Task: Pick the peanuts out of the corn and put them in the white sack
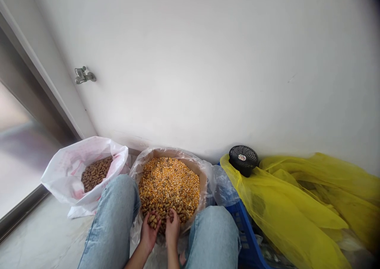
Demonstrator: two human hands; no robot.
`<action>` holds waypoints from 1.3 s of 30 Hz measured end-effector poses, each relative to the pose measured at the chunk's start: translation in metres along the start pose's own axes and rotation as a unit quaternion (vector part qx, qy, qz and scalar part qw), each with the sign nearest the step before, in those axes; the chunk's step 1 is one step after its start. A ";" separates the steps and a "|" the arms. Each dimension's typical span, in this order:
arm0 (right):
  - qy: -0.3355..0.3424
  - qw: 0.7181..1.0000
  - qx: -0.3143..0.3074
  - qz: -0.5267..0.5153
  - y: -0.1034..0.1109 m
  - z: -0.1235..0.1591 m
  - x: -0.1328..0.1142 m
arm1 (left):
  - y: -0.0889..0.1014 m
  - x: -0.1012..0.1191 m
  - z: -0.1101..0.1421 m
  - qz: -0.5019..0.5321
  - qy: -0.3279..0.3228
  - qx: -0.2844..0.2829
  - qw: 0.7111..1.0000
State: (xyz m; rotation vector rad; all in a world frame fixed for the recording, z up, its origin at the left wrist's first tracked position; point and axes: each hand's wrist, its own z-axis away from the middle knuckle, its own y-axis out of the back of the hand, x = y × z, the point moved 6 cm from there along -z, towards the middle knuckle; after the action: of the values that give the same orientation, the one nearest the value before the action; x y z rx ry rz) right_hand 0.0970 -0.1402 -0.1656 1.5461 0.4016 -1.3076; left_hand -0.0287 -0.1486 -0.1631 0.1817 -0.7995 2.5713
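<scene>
Between my knees stands a bag lined with clear plastic (204,168), holding yellow corn kernels (169,178) mixed with brownish nuts that look like peanuts in their shells (166,207). Low over the near side of this mix, my left hand (150,229) is cupped palm up around several of the peanuts (153,221). Just to its right, my right hand (173,223) has its fingers drawn together in a pinch above the peanuts. Whatever sits between those fingertips is too small to make out.
A white plastic bag (63,170) of brown nuts (96,174) stands left of my knee. To the right, yellow netting (285,205) drapes over a blue crate (249,233), with a small black fan (243,160) on top. A metal tap (84,75) juts from the white wall.
</scene>
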 end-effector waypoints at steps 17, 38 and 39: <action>0.089 0.944 -0.304 -0.096 -0.026 0.040 -0.085 | 0.002 0.003 -0.010 0.023 0.002 -0.009 1.000; 0.048 0.990 -0.043 0.125 -0.005 0.007 -0.013 | 0.000 0.004 -0.007 0.040 -0.011 -0.005 0.999; 0.044 0.991 -0.051 0.115 -0.006 0.008 -0.012 | 0.000 0.004 -0.006 0.035 -0.012 -0.007 0.999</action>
State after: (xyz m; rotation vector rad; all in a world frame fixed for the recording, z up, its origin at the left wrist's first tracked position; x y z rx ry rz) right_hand 0.0837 -0.1396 -0.1569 1.5181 0.3287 -1.0288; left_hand -0.0321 -0.1433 -0.1671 0.1847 -0.8466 2.6321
